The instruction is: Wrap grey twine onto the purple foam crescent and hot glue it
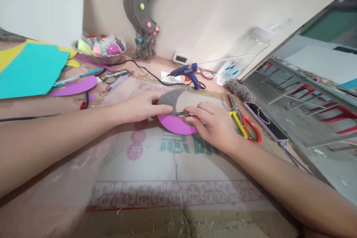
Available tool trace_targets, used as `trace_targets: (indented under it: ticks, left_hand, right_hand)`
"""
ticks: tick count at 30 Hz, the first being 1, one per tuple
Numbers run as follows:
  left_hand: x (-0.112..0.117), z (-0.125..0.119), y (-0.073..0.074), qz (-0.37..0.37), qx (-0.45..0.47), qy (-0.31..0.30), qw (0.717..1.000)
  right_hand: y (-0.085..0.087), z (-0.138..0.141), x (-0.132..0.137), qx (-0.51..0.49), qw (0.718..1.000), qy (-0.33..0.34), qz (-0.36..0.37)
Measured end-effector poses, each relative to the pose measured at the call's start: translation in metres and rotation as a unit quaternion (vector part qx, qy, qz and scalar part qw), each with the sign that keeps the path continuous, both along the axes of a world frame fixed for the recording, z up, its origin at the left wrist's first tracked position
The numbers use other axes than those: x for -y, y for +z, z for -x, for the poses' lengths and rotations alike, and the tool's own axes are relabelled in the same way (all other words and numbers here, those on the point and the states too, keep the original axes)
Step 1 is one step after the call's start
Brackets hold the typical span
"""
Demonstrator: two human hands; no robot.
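Note:
A crescent wrapped in grey yarn (168,99) lies in front of me on a printed cardboard sheet (145,171). My left hand (143,106) grips its left side, with the thumb pressed on the wrapped face. At the crescent's lower edge, the thumb and fingers of my right hand (210,121) are pinched together on its end. A rounded purple piece (177,124) of paper or foam shows beneath the crescent, partly covered by it and by my right fingers.
Beyond my hands lies a blue glue gun (184,71). Scissors (242,122), a phone (264,121) and a grey yarn bundle (239,90) are at the right. Turquoise sheets (33,68) and a metal bowl (103,58) occupy the left. A decorated moon (142,11) hangs on the wall.

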State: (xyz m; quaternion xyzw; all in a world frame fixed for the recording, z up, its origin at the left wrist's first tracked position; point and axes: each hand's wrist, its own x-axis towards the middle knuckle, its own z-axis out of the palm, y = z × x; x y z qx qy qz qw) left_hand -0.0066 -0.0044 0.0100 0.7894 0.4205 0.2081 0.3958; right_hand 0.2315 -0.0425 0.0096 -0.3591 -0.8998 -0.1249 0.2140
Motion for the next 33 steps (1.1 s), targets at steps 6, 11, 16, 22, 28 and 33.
trace_targets:
  ticks: [6, 11, 16, 22, 28, 33]
  left_hand:
    - [-0.0032, 0.0013, -0.0035, -0.009, 0.01, -0.01, 1.0]
    - [-0.0039, 0.0007, -0.0034, -0.002, 0.028, -0.014, 1.0]
    - [-0.0027, 0.0007, -0.0022, 0.001, 0.035, -0.016, 0.999]
    - [-0.0026, 0.0012, -0.0025, 0.008, 0.041, -0.021, 0.999]
    - [-0.0026, 0.0014, -0.0039, 0.009, 0.033, -0.022, 0.999]
    - [-0.0025, 0.0012, -0.0049, 0.005, 0.015, -0.012, 1.0]
  right_hand:
    - [0.0006, 0.0013, -0.0001, 0.003, 1.0, 0.002, -0.003]
    - [0.0, 0.0009, -0.0007, 0.006, 1.0, 0.006, -0.01]
    - [0.0002, 0.0005, -0.0013, 0.014, 1.0, 0.008, -0.007]
    - [-0.0002, 0.0006, -0.0008, -0.001, 1.0, 0.011, -0.006]
    - [-0.0004, 0.0004, -0.0004, -0.038, 0.999, 0.024, -0.006]
    - [-0.0001, 0.0004, -0.0009, -0.022, 1.0, 0.022, -0.006]
